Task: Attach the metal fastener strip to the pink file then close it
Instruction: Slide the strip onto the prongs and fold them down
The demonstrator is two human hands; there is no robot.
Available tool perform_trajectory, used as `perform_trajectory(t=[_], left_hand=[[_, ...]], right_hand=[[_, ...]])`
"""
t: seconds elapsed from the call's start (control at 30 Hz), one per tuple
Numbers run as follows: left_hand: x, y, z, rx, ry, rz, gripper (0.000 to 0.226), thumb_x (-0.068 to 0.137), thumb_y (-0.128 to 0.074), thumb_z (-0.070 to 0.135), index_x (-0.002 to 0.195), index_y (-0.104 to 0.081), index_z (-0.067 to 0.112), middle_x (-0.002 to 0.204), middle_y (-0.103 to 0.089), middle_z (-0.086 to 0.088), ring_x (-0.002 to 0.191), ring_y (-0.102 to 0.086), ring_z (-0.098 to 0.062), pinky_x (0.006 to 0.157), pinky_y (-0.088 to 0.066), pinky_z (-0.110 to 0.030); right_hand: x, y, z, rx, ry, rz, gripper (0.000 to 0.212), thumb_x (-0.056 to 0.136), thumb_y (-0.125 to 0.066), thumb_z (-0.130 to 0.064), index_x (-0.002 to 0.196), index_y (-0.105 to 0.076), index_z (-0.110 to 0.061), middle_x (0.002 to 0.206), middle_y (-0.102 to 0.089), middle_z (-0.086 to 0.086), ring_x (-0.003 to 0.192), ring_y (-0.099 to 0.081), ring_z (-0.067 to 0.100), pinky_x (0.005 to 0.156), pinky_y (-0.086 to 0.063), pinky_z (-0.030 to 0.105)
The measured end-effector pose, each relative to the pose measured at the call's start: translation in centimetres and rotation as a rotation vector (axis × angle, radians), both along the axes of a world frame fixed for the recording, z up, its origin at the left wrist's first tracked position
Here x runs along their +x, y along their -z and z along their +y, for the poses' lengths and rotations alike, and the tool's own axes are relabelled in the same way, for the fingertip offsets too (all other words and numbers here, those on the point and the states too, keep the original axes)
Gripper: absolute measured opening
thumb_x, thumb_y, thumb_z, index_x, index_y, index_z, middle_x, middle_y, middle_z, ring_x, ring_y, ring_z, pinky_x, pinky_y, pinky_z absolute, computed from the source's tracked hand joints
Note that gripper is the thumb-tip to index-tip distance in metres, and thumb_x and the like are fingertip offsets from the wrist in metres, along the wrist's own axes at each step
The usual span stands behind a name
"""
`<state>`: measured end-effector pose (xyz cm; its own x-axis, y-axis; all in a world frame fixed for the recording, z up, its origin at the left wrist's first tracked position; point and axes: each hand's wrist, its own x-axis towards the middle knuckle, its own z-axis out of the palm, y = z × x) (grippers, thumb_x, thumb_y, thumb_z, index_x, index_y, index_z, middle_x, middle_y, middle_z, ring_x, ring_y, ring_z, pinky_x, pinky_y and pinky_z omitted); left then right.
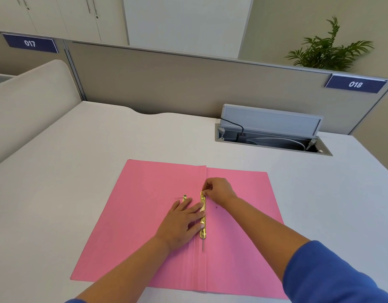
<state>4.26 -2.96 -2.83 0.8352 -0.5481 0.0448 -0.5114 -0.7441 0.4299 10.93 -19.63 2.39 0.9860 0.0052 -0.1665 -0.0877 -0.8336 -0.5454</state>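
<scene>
We are pressing our spread left hand (181, 221) on the gold metal fastener strip (203, 217) along the open pink file's (131, 226) fold — right hand (218, 190) pinching its thin upright prong — a small gold clip (184, 197) lying beside.

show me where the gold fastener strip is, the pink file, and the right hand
gold fastener strip (203, 224), head view, lower half of the bar.
pink file (142, 226), head view, bare left flap.
right hand (219, 190), head view, back of the hand.
</scene>
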Motion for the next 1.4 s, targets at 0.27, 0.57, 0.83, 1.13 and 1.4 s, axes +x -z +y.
perform_trajectory(t=[0.27, 0.57, 0.83, 1.13, 1.4], left_hand=[[-0.1, 0.1, 0.0, -0.011, -0.008, -0.007, 0.047, 0.09, -0.034, 0.051, 0.134, -0.047, 0.036, 0.151, -0.033, 0.02, 0.145, -0.015, -0.015, 0.117, -0.005, -0.036], [-0.1, 0.1, 0.0, -0.003, -0.004, -0.025, 0.047, 0.09, -0.034, 0.051, 0.133, -0.047, 0.036, 0.15, -0.033, 0.02, 0.144, -0.016, -0.013, 0.117, -0.005, -0.034], [-0.1, 0.0, 0.0, -0.013, -0.001, -0.027, 0.046, 0.091, -0.036, 0.049, 0.133, -0.048, 0.035, 0.15, -0.034, 0.019, 0.145, -0.017, -0.015, 0.117, -0.008, -0.036], [0.2, 0.0, 0.1, -0.024, 0.002, -0.012, 0.046, 0.091, -0.037, 0.049, 0.133, -0.047, 0.036, 0.15, -0.033, 0.02, 0.145, -0.017, -0.015, 0.116, -0.007, -0.035], [0.7, 0.0, 0.1, -0.024, -0.001, 0.016, 0.045, 0.092, -0.038, 0.047, 0.135, -0.045, 0.035, 0.151, -0.032, 0.019, 0.145, -0.017, -0.015, 0.117, -0.007, -0.036]], right_hand=[[1.3, -0.7, 0.4, 0.03, -0.038, 0.079, 0.019, 0.086, -0.063, -0.013, 0.099, -0.073, -0.005, 0.106, -0.072, 0.009, 0.099, -0.064, 0.022, 0.079, -0.042, 0.024], [1.9, -0.5, 0.5, 0.154, 0.18, 0.137, 0.013, 0.08, -0.067, -0.006, 0.089, -0.073, 0.0, 0.103, -0.073, 0.011, 0.098, -0.067, 0.021, 0.081, -0.049, 0.028], [1.1, -0.4, 0.6, 0.226, 0.301, 0.125, 0.014, 0.073, -0.071, -0.011, 0.068, -0.058, -0.015, 0.079, -0.062, 0.002, 0.083, -0.059, 0.022, 0.084, -0.054, 0.039], [-5.3, -0.4, -1.2, 0.017, 0.193, 0.048, 0.048, 0.087, -0.058, -0.026, 0.132, -0.048, -0.014, 0.139, -0.046, 0.012, 0.125, -0.047, 0.028, 0.105, -0.042, 0.041], [-16.2, 1.9, -4.7, -0.277, -0.003, 0.274, 0.115, 0.065, -0.059, -0.072, 0.151, 0.002, -0.028, 0.159, 0.021, 0.002, 0.146, 0.02, 0.022, 0.116, 0.004, 0.055]])
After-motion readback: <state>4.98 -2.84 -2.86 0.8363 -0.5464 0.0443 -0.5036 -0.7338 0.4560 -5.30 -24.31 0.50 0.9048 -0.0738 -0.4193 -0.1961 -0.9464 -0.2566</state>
